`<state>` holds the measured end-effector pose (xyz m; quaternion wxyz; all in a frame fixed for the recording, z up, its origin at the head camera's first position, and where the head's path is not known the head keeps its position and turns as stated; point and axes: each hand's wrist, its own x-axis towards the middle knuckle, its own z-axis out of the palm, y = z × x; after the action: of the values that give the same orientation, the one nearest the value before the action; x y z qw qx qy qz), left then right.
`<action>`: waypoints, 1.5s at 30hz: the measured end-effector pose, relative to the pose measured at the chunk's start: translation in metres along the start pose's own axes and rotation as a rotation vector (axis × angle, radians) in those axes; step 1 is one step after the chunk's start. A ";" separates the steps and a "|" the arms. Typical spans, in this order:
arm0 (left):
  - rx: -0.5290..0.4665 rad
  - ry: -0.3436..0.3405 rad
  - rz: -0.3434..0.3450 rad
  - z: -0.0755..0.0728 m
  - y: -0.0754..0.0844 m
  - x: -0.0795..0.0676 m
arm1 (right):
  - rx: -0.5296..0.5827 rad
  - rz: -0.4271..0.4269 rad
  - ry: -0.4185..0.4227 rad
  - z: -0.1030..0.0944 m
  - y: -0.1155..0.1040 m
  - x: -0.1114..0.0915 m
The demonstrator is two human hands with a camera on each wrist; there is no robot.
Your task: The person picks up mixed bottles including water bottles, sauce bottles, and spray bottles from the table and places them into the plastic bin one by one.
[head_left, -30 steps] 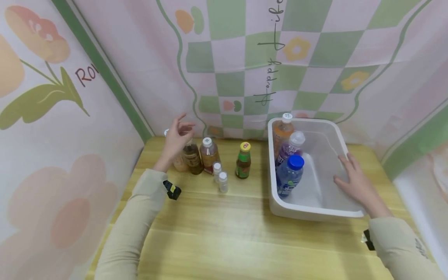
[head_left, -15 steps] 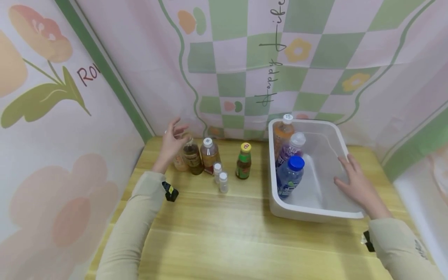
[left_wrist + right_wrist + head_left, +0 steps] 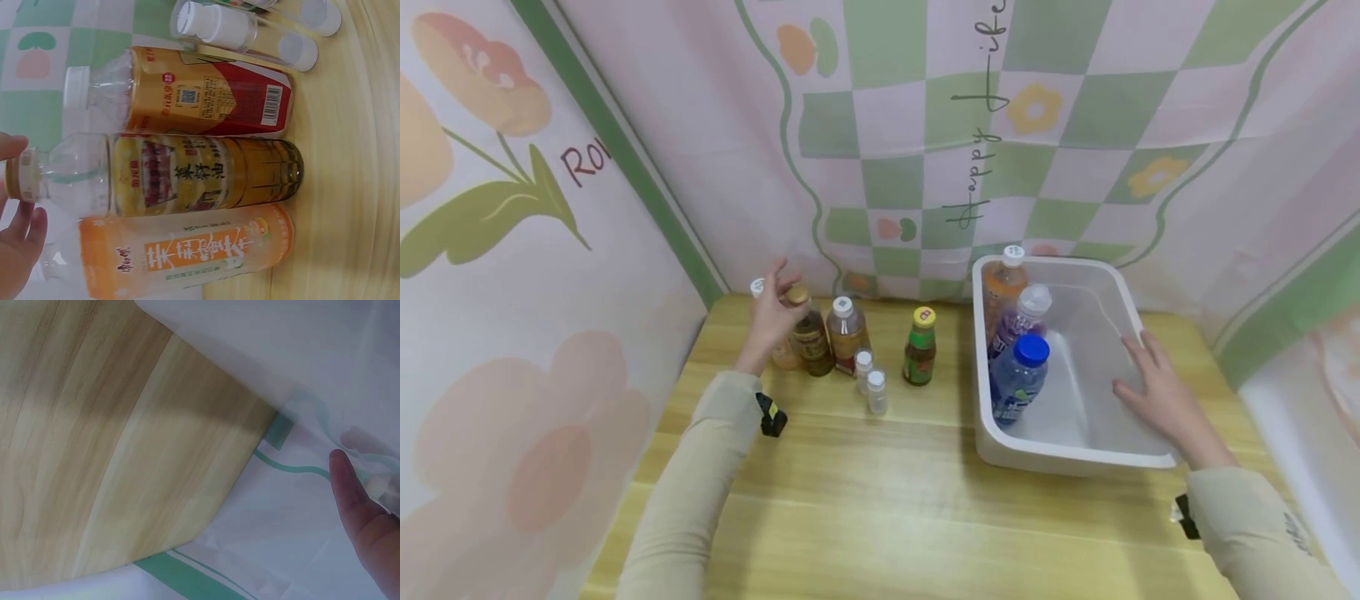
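Observation:
My left hand (image 3: 772, 321) is at the cap of a rapeseed oil bottle (image 3: 175, 172), thumb on one side and fingers on the other. The bottle has a gold cap and stands upright. Close beside it are an orange-labelled tea bottle (image 3: 181, 250), partly behind the hand in the head view, and a white-capped drink bottle (image 3: 206, 94) with a gold and red label. My right hand (image 3: 1165, 400) lies at the right side of a white plastic tub (image 3: 1075, 454), its fingers extended. One finger shows in the right wrist view, beside the tub's translucent wall.
Inside the tub, along its left wall, stand an orange drink bottle (image 3: 1004, 283), a purple bottle (image 3: 1018, 321) and a blue-capped bottle (image 3: 1019, 383). Between tub and left hand are a yellow-capped sauce bottle (image 3: 920, 350) and two small clear white-capped bottles (image 3: 877, 396). A patterned curtain (image 3: 887, 125) hangs behind.
My left hand has come down from above the bottles, and its thumb and fingers have closed on the oil bottle's cap. The right hand and the tub stay put.

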<state>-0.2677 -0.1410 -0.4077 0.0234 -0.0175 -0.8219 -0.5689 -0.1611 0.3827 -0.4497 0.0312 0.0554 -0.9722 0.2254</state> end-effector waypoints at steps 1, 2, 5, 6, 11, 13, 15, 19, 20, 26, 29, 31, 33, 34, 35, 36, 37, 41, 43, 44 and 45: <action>0.000 0.003 0.006 0.001 -0.001 0.000 | 0.000 -0.001 0.001 0.000 0.000 0.000; 0.005 0.008 0.013 0.001 -0.002 0.000 | 0.000 -0.003 0.004 0.000 -0.001 0.000; 0.013 0.028 0.036 0.003 -0.004 -0.001 | 0.001 -0.005 0.003 0.000 -0.001 0.001; 0.014 0.036 0.043 0.004 -0.005 -0.001 | 0.002 -0.003 -0.001 0.000 -0.002 0.001; 0.016 0.060 0.066 0.005 -0.006 -0.002 | 0.006 0.002 -0.006 0.000 -0.001 0.003; 0.021 0.061 0.071 0.005 -0.006 -0.002 | 0.006 -0.002 -0.002 -0.001 -0.001 0.003; 0.036 0.065 0.069 0.005 -0.006 -0.002 | 0.015 -0.005 0.000 -0.001 -0.002 0.003; 0.089 0.079 0.065 0.005 -0.007 -0.003 | 0.027 -0.002 -0.003 -0.001 -0.002 0.003; 0.094 0.085 0.063 0.006 -0.007 -0.003 | 0.029 0.000 -0.005 -0.001 -0.002 0.003; 0.046 0.134 0.061 0.008 -0.009 -0.006 | 0.030 0.001 -0.005 0.000 0.001 0.004; 0.025 0.159 0.072 0.009 -0.012 -0.007 | 0.042 -0.007 0.005 0.000 0.003 0.003; 0.009 0.175 0.081 0.010 -0.013 -0.007 | 0.047 -0.012 0.009 0.001 0.004 0.003; -0.012 0.192 0.083 0.010 -0.015 -0.008 | 0.044 -0.013 0.009 0.001 0.004 0.003; -0.026 0.201 0.077 0.010 -0.015 -0.008 | 0.043 -0.013 0.007 0.001 0.004 0.002; -0.041 0.209 0.070 0.010 -0.016 -0.009 | 0.040 -0.012 0.005 0.001 0.004 0.002; -0.058 0.220 0.062 0.010 -0.016 -0.009 | 0.036 -0.011 0.003 0.001 0.004 0.002; -0.069 0.231 0.053 0.010 -0.016 -0.010 | 0.033 -0.010 0.001 0.001 0.004 0.002; -0.110 0.251 0.029 0.011 -0.016 -0.011 | 0.037 -0.004 -0.010 0.000 0.003 0.001; -0.129 0.256 0.026 0.011 -0.016 -0.011 | 0.038 0.002 -0.017 0.000 0.002 0.000; -0.138 0.256 0.018 0.011 -0.016 -0.011 | 0.040 0.002 -0.019 0.000 0.002 0.000; -0.147 0.258 0.014 0.011 -0.016 -0.012 | 0.039 0.003 -0.022 -0.001 0.002 0.000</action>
<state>-0.2572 -0.1364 -0.4268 0.1313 0.0483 -0.7681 -0.6249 -0.1613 0.3845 -0.4499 0.0192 0.0571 -0.9679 0.2440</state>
